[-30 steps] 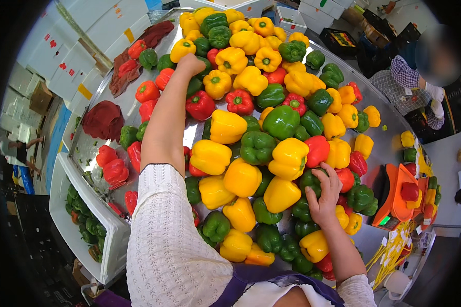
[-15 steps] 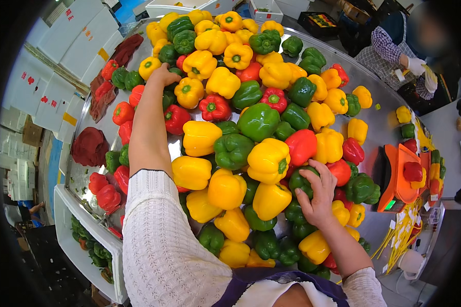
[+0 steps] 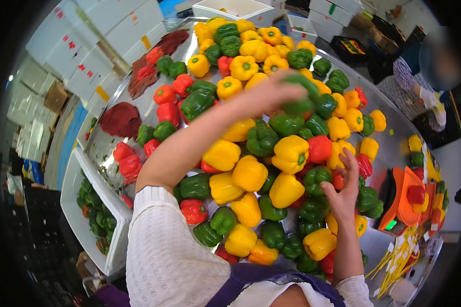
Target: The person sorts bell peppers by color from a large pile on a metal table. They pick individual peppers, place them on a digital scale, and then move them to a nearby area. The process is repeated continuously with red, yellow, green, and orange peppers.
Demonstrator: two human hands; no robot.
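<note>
A big heap of yellow, green and red bell peppers covers the metal table (image 3: 376,148). My left arm reaches across the heap, and my left hand (image 3: 279,94), smeared by motion, is closed on a green bell pepper (image 3: 303,96) that is blurred along with it. On the right side of the heap my right hand (image 3: 347,187) is open, thumb and fingers apart. Its thumb is close to another green bell pepper (image 3: 316,180); nothing is held in it. Yellow bell peppers (image 3: 291,154) and a red bell pepper (image 3: 320,149) lie between the two hands.
An orange scale (image 3: 402,197) with peppers on it stands at the right, beside yellow ties (image 3: 397,258). Dark red cloths (image 3: 120,119) lie on the table's left. A white foam box (image 3: 120,240) of green peppers stands lower left. Another person (image 3: 420,87) works at the far right.
My left hand has swept right from the heap's far left, now with a green bell pepper. My right hand has opened away from the green pepper it touched. The view has shifted.
</note>
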